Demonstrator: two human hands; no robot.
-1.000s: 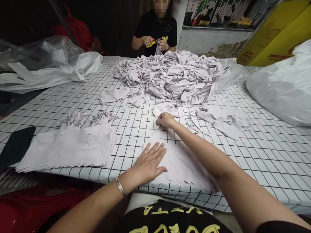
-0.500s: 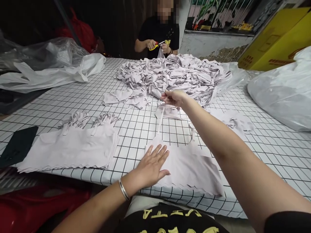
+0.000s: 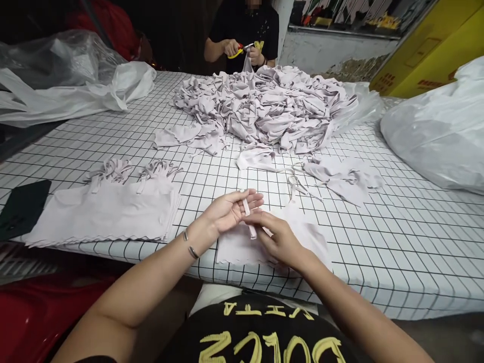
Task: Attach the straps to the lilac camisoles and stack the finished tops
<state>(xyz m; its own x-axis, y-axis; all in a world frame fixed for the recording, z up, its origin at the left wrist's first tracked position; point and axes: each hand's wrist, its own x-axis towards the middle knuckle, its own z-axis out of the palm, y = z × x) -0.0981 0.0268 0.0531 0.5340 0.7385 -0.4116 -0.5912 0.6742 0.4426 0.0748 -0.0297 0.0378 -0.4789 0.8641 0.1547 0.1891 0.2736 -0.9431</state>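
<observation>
A pale pink camisole-like top (image 3: pixel 313 237) lies flat at the front edge of the table, partly covered by my hands. Its thin strap (image 3: pixel 246 207) runs across the fingers of my left hand (image 3: pixel 229 210), which is turned palm up with the thumb bent over the strap. Just to the right, my right hand (image 3: pixel 278 237) pinches the lower part of the strap, and the fingertips of both hands nearly meet. The other strap (image 3: pixel 292 189) stands in a loose loop at the top's upper edge.
A neat stack of similar tops (image 3: pixel 109 212) lies left, beside a dark phone-like slab (image 3: pixel 24 209). Behind is a heap of crumpled pink garments (image 3: pixel 264 108), with loose pieces (image 3: pixel 340 176) before it. Plastic bags (image 3: pixel 434 126) flank the table. Opposite, a person holds yellow-handled scissors (image 3: pixel 236 52).
My right hand has come back from stretching the strap toward the heap and is now beside my left. My left hand has lifted off the top and turned palm up, with the strap across it.
</observation>
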